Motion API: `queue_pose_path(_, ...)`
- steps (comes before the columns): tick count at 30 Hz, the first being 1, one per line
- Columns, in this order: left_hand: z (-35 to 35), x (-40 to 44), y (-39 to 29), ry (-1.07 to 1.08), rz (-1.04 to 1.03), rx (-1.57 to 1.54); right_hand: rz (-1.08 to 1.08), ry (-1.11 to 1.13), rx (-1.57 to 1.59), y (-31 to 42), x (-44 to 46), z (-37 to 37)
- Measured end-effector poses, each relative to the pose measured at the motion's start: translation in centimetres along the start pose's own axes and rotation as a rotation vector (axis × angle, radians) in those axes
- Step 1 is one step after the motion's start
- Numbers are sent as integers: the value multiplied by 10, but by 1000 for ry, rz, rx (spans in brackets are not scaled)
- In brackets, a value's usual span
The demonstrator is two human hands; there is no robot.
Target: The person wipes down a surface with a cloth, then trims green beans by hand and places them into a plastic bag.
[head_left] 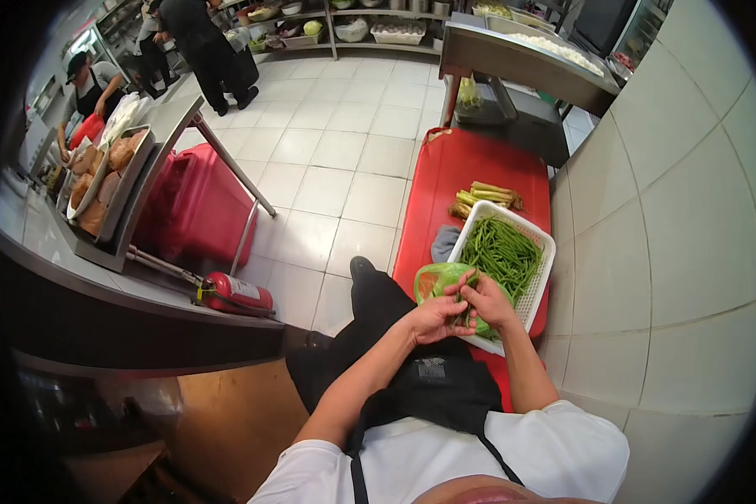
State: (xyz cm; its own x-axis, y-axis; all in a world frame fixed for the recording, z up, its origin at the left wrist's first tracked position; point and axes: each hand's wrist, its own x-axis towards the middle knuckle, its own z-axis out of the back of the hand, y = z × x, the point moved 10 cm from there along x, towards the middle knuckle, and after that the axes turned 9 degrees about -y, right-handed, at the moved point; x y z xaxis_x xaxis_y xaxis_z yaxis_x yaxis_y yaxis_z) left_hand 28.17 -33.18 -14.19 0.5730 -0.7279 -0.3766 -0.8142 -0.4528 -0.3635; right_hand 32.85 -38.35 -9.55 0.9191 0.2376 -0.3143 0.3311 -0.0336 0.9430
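Over the near end of a white plastic basket [548, 267], my left hand [436, 319] and my right hand [487, 300] are close together. The fingers of both are closed on a few green beans [471, 304]. Many more green beans [502, 252] fill the basket. A light green plastic bag [435, 277] lies just beneath and beside my hands, partly hidden by them. The basket sits on a red surface [428, 189]. Beyond it lie pale green stalks [485, 198], and a grey cloth [445, 243] is at its left side.
A tiled wall [611, 277] rises close on the right. At left are a metal table [176, 126] with trays, a red bin [197, 202] and a fire extinguisher [237, 294]. Other people [202, 42] stand farther off. A metal counter [525, 63] is ahead.
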Motion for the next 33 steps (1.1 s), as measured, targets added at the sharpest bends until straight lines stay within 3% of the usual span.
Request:
queue_pose_path(5, 13, -2, -11, -173, -105, 163, 105, -98, 64, 8, 12, 7)
queue_pose_path(9, 3, -21, -28, -186, -159, 252, 151, -126, 121, 31, 9, 9)
queue_pose_path(16, -10, -40, -40, -174, -148, 120, 145, 0, 16, 33, 6, -5)
queue_pose_path(22, -9, -51, -48, -204, -185, 87, 114, -55, 231, 38, -1, -17)
queue_pose_path(28, -1, -67, -56, -279, -265, 113, 162, -7, 43, 33, -1, -29)
queue_pose_path(33, -2, -80, -66, -373, -374, 124, 183, -50, 83, 48, -2, -43)
